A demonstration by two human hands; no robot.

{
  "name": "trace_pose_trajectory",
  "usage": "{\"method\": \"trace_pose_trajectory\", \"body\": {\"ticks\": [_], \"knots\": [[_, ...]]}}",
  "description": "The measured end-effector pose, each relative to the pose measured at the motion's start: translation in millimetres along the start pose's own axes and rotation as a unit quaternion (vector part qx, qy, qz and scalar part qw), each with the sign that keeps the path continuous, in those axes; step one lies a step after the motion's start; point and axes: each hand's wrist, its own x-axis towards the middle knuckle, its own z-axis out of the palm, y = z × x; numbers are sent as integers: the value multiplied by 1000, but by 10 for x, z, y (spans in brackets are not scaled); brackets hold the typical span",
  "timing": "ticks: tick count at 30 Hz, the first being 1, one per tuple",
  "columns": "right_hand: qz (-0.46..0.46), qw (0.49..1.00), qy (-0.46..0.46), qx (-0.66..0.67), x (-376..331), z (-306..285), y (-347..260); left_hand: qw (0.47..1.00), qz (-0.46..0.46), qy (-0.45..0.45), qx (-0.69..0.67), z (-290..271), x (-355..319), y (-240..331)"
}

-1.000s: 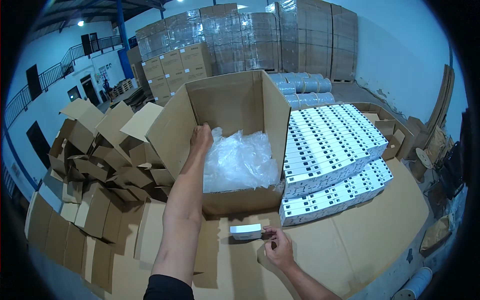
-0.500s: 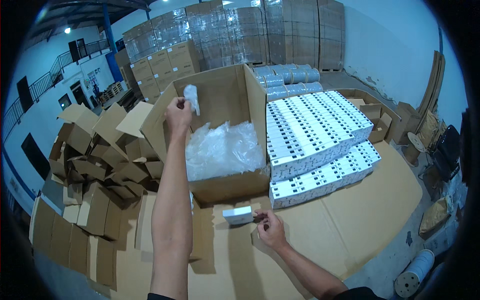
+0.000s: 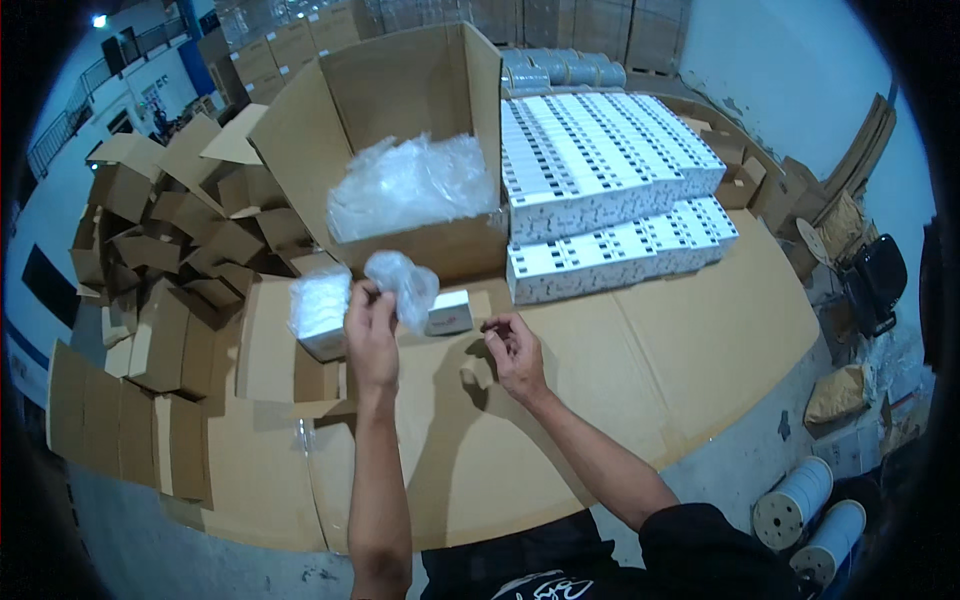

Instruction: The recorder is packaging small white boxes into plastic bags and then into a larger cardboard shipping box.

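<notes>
A crumpled clear plastic bag (image 3: 404,284) is pinched between the fingertips of my left hand (image 3: 373,348), above the cardboard-covered table. Just behind and to the right of the bag stands a small white box (image 3: 452,315), partly hidden by it. My right hand (image 3: 519,362) hovers right of this box, apart from it, fingers curled together; whether they hold anything small I cannot make out. Left of my left hand, plastic-wrapped white boxes (image 3: 320,308) stand by an open brown carton (image 3: 272,345). Ahead, a large open carton (image 3: 425,250) holds a heap of clear plastic bags (image 3: 415,188).
Two tiers of white boxes (image 3: 590,205) stand in tight rows at the right of the large carton. Several open brown cartons (image 3: 180,345) crowd the left. Cable spools (image 3: 795,505) stand on the floor at the lower right.
My left hand has come down from the large carton toward me with the plastic bag. The view has tilted down, bringing the wrapped boxes into sight. My right hand stays near the small white box.
</notes>
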Motion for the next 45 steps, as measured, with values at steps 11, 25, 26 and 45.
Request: {"method": "trace_pose_trajectory", "body": {"ticks": [11,25,26,45], "knots": [[-34,982,-164,-91,-70,-40,-302,973,-205,-67,-80,-191,-724,-802],[15,976,-197,-89,17,-87,-301,979,-178,-34,-97,-176,-694,-685],[17,972,-210,-99,9,-85,-284,989,-134,-65,-12,-168,-696,-668],[136,968,-208,37,67,-205,-139,995,0,-42,94,-174,-697,-599]]}}
